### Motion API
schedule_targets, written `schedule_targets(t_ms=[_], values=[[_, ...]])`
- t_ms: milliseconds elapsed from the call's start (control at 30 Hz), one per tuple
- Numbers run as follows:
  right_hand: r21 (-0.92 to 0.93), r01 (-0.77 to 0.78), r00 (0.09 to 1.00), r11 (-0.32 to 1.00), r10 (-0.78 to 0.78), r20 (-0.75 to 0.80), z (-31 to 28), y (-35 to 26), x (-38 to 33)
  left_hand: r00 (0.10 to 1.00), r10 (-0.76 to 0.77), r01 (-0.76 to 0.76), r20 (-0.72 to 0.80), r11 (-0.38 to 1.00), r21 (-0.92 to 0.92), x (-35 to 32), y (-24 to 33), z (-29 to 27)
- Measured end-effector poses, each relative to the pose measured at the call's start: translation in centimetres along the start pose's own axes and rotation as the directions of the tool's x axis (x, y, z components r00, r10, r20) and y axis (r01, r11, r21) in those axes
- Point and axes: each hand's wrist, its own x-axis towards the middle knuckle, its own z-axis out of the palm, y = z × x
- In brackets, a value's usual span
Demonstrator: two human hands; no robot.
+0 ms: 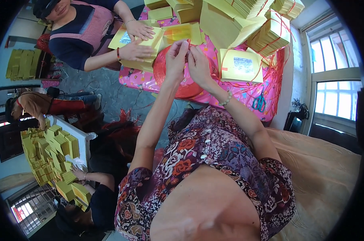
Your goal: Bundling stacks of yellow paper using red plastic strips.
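Observation:
Both my hands are raised over a ring-shaped coil of red plastic string (189,92) on the pink tabletop. My left hand (176,60) is closed in a pinch, with a small bit of red string (189,41) showing at its fingertips. Close beside it, my right hand (199,68) also has its fingers pressed together; what they pinch is too small to make out. Right of my hands lies a stack of yellow paper (240,64) with a silver patch on top and red string around it.
Tied yellow paper bundles (272,34) are piled at the far right. Teal-handled scissors (259,103) lie on the pink table cover (138,82). A co-worker's hands (138,44) press on yellow paper at the left. Other people work by a table heaped with yellow bundles (53,148).

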Motion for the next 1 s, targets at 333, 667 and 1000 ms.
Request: schedule_targets(t_ms=[333, 667, 1000], values=[[-0.341, 0.226, 0.966, 0.913, -0.254, -0.042, -2.6, 1.1, 0.5, 0.992, 0.123, -0.106, -0.029, 0.936, 0.337, -2.0, -2.0, 2.1], [-0.445, 0.274, 0.942, 0.852, -0.331, -0.054, -2.2, 3.2, 0.4, 0.95, 0.311, -0.268, -0.036, 0.867, 0.421, -0.5, -4.3, 2.0], [0.076, -0.102, 0.991, 0.992, 0.108, -0.075, -4.7, 2.4, 1.3, 0.992, 0.122, -0.116, 0.004, 0.929, 0.351, 0.3, -2.1, 0.8]])
